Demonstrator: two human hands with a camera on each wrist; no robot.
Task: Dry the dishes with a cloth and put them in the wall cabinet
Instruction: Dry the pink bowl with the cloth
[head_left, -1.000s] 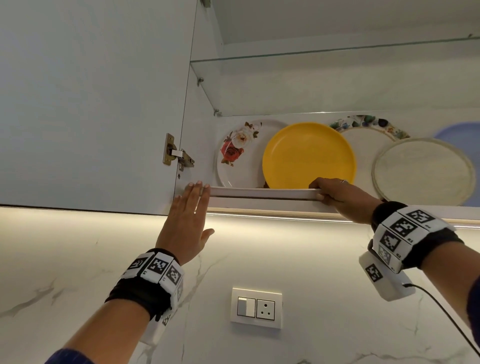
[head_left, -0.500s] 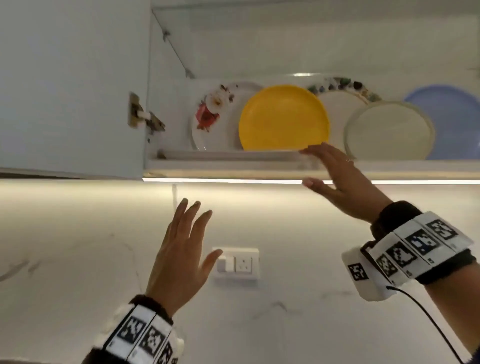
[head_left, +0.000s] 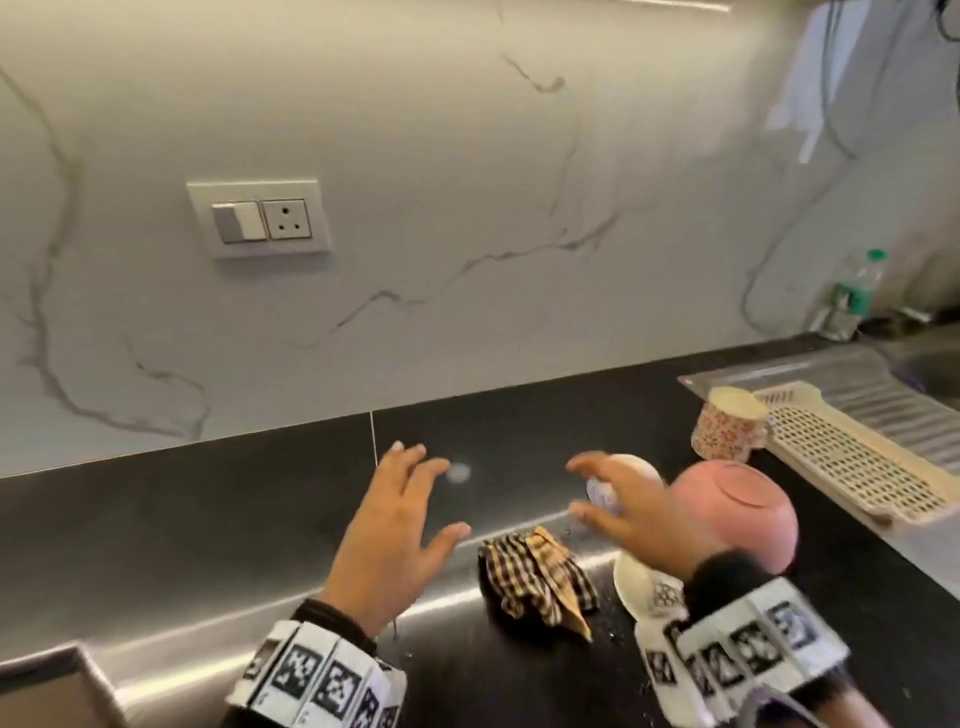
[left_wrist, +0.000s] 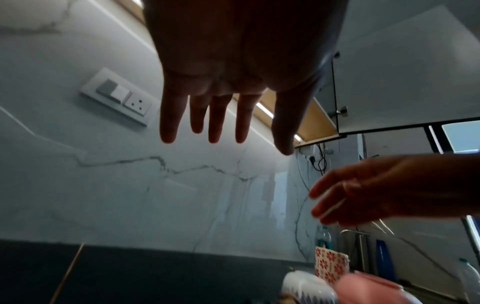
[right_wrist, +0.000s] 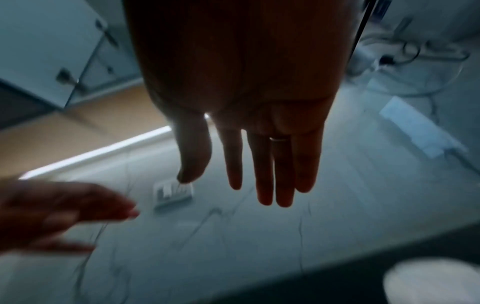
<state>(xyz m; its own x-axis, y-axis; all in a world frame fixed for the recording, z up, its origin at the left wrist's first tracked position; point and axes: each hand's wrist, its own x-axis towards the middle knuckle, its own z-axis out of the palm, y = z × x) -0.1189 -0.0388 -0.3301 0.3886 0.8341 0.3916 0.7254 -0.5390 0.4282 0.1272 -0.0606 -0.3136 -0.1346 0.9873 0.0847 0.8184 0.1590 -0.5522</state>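
Note:
A crumpled checked cloth (head_left: 537, 577) lies on the black counter (head_left: 208, 499). Right of it stand an upturned pink bowl (head_left: 737, 506), a white patterned bowl (head_left: 647, 590), a pale bowl (head_left: 636, 467) partly behind my right hand, and an upturned floral mug (head_left: 730, 431). My left hand (head_left: 400, 525) hovers open above the counter, left of the cloth, holding nothing. My right hand (head_left: 623, 512) hovers open over the bowls, fingers spread, empty. Both wrist views show straight fingers: left hand (left_wrist: 228, 115), right hand (right_wrist: 259, 160). The pink bowl (left_wrist: 369, 288) and floral mug (left_wrist: 330, 265) appear low in the left wrist view.
A cream perforated drying tray (head_left: 852, 457) lies on the steel draining board (head_left: 810, 369) at the right, with a plastic bottle (head_left: 854, 296) behind it. A socket plate (head_left: 260, 218) sits on the marble wall. The wall cabinet's underside (left_wrist: 314, 121) shows overhead in the left wrist view.
My view has dropped from the cabinet shelf of plates to the counter. Both hands came down from the shelf edge and now hover over the cloth and bowls.

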